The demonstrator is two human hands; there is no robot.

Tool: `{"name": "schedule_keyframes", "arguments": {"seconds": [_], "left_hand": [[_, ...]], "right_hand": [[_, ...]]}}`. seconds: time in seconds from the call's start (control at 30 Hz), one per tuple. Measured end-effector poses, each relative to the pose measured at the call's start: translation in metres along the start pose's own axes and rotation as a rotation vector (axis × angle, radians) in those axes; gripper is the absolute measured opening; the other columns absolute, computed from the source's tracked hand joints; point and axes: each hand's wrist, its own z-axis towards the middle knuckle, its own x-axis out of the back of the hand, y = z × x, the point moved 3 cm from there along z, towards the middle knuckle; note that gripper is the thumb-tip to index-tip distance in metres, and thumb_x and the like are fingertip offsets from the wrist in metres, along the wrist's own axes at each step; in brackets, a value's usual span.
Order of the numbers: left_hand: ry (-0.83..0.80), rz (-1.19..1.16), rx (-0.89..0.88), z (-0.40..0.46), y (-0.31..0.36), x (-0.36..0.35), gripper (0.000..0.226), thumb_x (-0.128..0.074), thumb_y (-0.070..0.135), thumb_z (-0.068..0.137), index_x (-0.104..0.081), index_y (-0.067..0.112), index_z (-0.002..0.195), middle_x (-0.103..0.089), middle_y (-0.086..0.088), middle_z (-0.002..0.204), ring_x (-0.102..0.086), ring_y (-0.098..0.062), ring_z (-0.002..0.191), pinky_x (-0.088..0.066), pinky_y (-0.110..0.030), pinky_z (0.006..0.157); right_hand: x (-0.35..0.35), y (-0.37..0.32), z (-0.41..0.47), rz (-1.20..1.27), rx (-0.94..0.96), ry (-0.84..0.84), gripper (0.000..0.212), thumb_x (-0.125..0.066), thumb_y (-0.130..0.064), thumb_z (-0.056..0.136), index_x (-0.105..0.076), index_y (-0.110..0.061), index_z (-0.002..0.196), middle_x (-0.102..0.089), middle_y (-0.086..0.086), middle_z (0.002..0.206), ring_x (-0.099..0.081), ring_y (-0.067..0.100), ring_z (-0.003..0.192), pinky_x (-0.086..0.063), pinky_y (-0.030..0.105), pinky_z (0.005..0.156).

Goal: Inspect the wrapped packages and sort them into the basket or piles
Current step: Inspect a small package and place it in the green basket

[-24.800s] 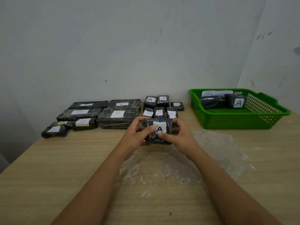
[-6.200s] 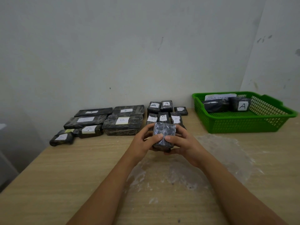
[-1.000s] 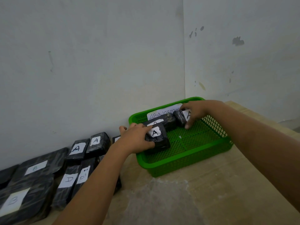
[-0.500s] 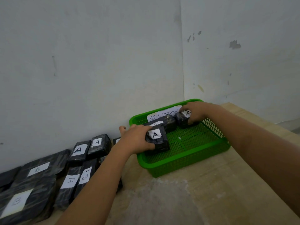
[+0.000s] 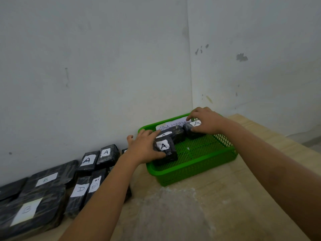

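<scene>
Since 0.5 s ago: left hand still gripping A package in basket, right hand gripping second A package; placement nearly finished

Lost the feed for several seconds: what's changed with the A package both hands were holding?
The left hand has carried the A package rightward into the green basket and grips it there. The right hand let go and now holds the far A package. The table piles look unchanged.
</scene>
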Motion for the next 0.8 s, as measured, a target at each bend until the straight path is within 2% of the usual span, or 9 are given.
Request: {"name": "schedule_keyframes", "arguments": {"seconds": [0.1, 0.2, 0.3, 0.37, 0.47, 0.6, 0.67, 0.73, 0.8], "left_hand": [[0.17, -0.132, -0.015, -0.024, -0.003, 0.009, 0.077, -0.062, 0.066, 0.089, -0.033, 0.04, 0.156, -0.034, 0.008, 0.16, -0.024, -0.015, 0.15, -0.022, -0.048, 0.116], [0.365, -0.319, -0.036, -0.064, -0.01, 0.019, 0.055, -0.066, 0.052, 0.093, -0.052, 0.034, 0.144, -0.048, 0.008, 0.146, -0.041, -0.015, 0.139, -0.034, -0.042, 0.111], [0.535, -0.444, -0.069, -0.115, -0.02, 0.022, 0.037, -0.07, 0.039, 0.091, -0.066, 0.025, 0.126, -0.059, 0.007, 0.127, -0.056, -0.011, 0.117, -0.046, -0.036, 0.103], [0.583, -0.478, -0.07, -0.149, -0.031, 0.017, 0.034, -0.066, 0.038, 0.087, -0.07, 0.022, 0.117, -0.061, 0.008, 0.117, -0.058, -0.008, 0.108, -0.048, -0.03, 0.097], [0.575, -0.453, -0.038, -0.193, -0.048, 0.003, 0.023, -0.07, 0.031, 0.09, -0.069, 0.025, 0.112, -0.061, 0.011, 0.114, -0.057, -0.005, 0.108, -0.047, -0.027, 0.092], [0.491, -0.426, 0.065, -0.24, -0.076, -0.02, 0.019, -0.072, 0.031, 0.092, -0.068, 0.029, 0.111, -0.058, 0.015, 0.108, -0.057, -0.002, 0.099, -0.045, -0.018, 0.084], [0.438, -0.413, 0.11, -0.258, -0.091, -0.03, 0.021, -0.07, 0.034, 0.093, -0.068, 0.031, 0.113, -0.057, 0.018, 0.107, -0.058, 0.0, 0.098, -0.048, -0.018, 0.087], [0.347, -0.376, 0.158, -0.272, -0.105, -0.042, 0.025, -0.066, 0.039, 0.095, -0.066, 0.033, 0.12, -0.057, 0.019, 0.115, -0.057, 0.001, 0.108, -0.049, -0.023, 0.094], [0.252, -0.328, 0.192, -0.282, -0.119, -0.055, 0.033, -0.063, 0.045, 0.096, -0.062, 0.036, 0.128, -0.057, 0.018, 0.128, -0.055, -0.003, 0.119, -0.046, -0.025, 0.1]], "right_hand": [[0.011, -0.023, -0.027, 0.024, 0.056, 0.094, 0.036, -0.063, -0.036, 0.096, -0.061, -0.032, 0.132, -0.046, -0.002, 0.147, -0.035, 0.023, 0.138, -0.034, 0.044, 0.113], [0.021, -0.054, -0.055, 0.021, 0.106, 0.216, 0.031, -0.062, -0.037, 0.096, -0.064, -0.032, 0.126, -0.049, -0.005, 0.142, -0.039, 0.022, 0.135, -0.035, 0.045, 0.112], [0.025, -0.098, -0.089, 0.059, 0.18, 0.356, 0.024, -0.064, -0.034, 0.095, -0.067, -0.029, 0.119, -0.055, -0.008, 0.128, -0.046, 0.017, 0.12, -0.038, 0.038, 0.105], [0.018, -0.132, -0.114, 0.126, 0.223, 0.396, 0.02, -0.066, -0.032, 0.095, -0.068, -0.027, 0.114, -0.055, -0.011, 0.116, -0.049, 0.013, 0.111, -0.038, 0.03, 0.097], [-0.011, -0.181, -0.144, 0.265, 0.284, 0.365, 0.013, -0.068, -0.032, 0.094, -0.069, -0.027, 0.106, -0.056, -0.012, 0.107, -0.054, 0.009, 0.1, -0.044, 0.028, 0.09], [-0.079, -0.227, -0.16, 0.321, 0.281, 0.162, 0.011, -0.068, -0.033, 0.093, -0.067, -0.029, 0.104, -0.057, -0.012, 0.103, -0.057, 0.008, 0.088, -0.049, 0.029, 0.083], [-0.112, -0.24, -0.161, 0.338, 0.235, 0.061, 0.013, -0.067, -0.036, 0.093, -0.066, -0.031, 0.105, -0.056, -0.012, 0.107, -0.057, 0.007, 0.092, -0.047, 0.027, 0.084], [-0.143, -0.246, -0.161, 0.345, 0.153, -0.024, 0.018, -0.067, -0.036, 0.093, -0.066, -0.03, 0.111, -0.055, -0.009, 0.115, -0.057, 0.009, 0.103, -0.045, 0.024, 0.088], [-0.168, -0.247, -0.16, 0.36, 0.074, -0.041, 0.023, -0.067, -0.033, 0.093, -0.066, -0.025, 0.114, -0.055, -0.004, 0.119, -0.056, 0.014, 0.112, -0.044, 0.026, 0.095]]}}
